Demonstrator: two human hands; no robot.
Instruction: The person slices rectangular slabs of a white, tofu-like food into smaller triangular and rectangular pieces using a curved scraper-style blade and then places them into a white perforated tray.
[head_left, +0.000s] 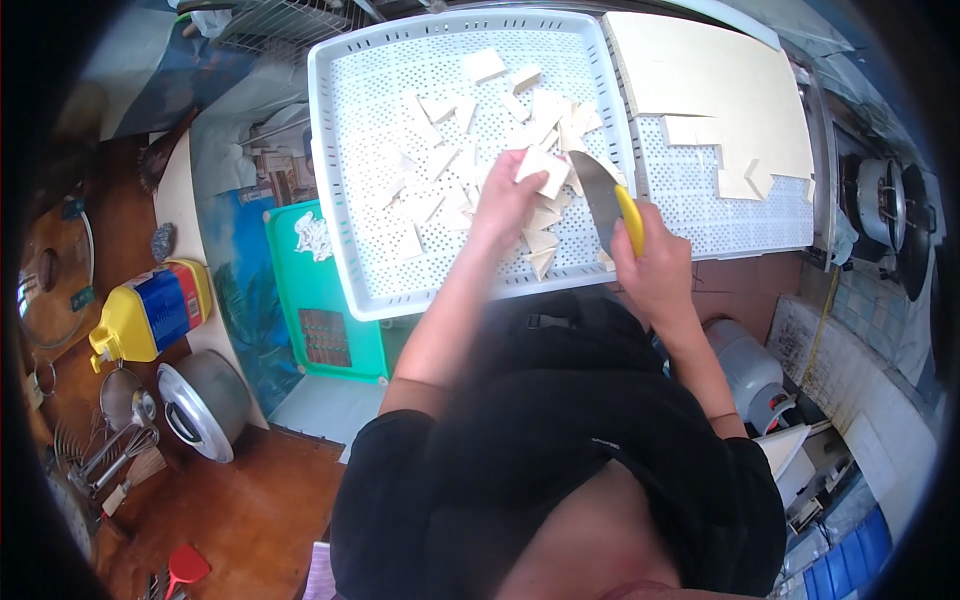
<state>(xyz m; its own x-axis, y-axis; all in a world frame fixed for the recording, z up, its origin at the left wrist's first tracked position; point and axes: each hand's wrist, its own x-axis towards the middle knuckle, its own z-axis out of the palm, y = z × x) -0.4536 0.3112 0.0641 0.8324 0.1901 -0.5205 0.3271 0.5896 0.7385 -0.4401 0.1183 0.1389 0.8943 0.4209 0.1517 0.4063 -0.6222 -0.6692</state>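
Note:
My left hand (504, 196) holds a square slab of pale tofu (543, 172) over a white perforated plastic tray (367, 67). Gripped in my right hand (654, 259) is a knife by its yellow handle (630, 219). The broad metal blade (594, 180) points up and to the left, just right of the slab; whether it touches the slab, I cannot tell. Several pale triangular pieces (441, 160) lie spread in the tray, with a denser heap (559, 120) beyond my left hand. To the right, a large pale sheet (705, 75) with a stepped edge rests on a second perforated tray (675, 217).
A green plastic stool (289, 289) with a crumpled white cloth stands left of the tray. Farther left are a yellow jug (124, 319), a lidded metal pot (214, 405) and whisks (127, 450). A grey gas cylinder (742, 360) stands at the right, below pots (876, 199).

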